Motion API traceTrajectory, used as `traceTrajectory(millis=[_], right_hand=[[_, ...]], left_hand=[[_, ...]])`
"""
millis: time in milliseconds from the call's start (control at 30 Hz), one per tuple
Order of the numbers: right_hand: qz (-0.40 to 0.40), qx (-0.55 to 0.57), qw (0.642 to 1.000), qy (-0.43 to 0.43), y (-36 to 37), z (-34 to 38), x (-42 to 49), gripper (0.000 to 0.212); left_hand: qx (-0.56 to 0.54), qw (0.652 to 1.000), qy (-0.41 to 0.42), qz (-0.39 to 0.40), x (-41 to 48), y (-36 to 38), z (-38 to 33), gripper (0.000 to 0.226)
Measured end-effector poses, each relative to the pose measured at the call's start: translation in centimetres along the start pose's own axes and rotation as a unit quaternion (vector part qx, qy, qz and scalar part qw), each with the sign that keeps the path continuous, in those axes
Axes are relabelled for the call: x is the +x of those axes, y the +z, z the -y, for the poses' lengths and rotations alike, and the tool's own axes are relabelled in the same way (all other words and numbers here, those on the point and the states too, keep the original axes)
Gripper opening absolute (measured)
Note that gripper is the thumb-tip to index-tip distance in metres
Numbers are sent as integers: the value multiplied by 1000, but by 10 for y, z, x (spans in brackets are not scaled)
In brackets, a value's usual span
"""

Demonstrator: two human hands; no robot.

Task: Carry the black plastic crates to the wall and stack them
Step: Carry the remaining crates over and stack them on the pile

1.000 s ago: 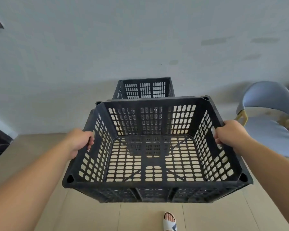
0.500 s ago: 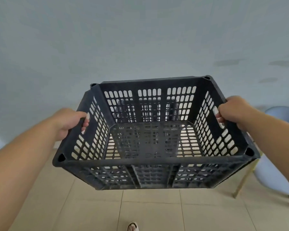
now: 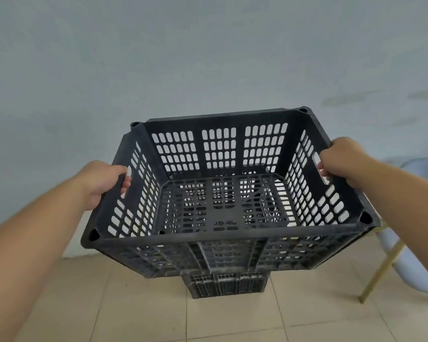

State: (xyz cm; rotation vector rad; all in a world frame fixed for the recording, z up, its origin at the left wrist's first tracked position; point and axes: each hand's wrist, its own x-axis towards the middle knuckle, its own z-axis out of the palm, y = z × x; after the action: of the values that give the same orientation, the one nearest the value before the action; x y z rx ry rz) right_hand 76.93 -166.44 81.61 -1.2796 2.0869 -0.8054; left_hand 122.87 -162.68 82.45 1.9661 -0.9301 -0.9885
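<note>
Black crate (image 3: pixel 223 236) is held off the floor, open top facing the camera, right side higher than left. Left hand (image 3: pixel 101 183) grips its left wall, fingers curled through the handle slot. Second black crate (image 3: pixel 227 285) sits on the tiled floor (image 3: pixel 134 304) at its far edge by the wall (image 3: pixel 208 58), directly under the held one; can't tell if they touch. Right hand (image 3: pixel 341 161) grips the right handle slot the same way. Pale blue chair (image 3: pixel 415 218) with gold legs stands at the floor's right edge.
</note>
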Motion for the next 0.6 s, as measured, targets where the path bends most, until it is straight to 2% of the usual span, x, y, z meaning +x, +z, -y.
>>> traceTrajectory(millis=[600], right_hand=[[31, -61, 998, -10, 67, 42, 161, 16]], left_hand=[[24, 1000, 4, -7, 146, 63, -43, 19]])
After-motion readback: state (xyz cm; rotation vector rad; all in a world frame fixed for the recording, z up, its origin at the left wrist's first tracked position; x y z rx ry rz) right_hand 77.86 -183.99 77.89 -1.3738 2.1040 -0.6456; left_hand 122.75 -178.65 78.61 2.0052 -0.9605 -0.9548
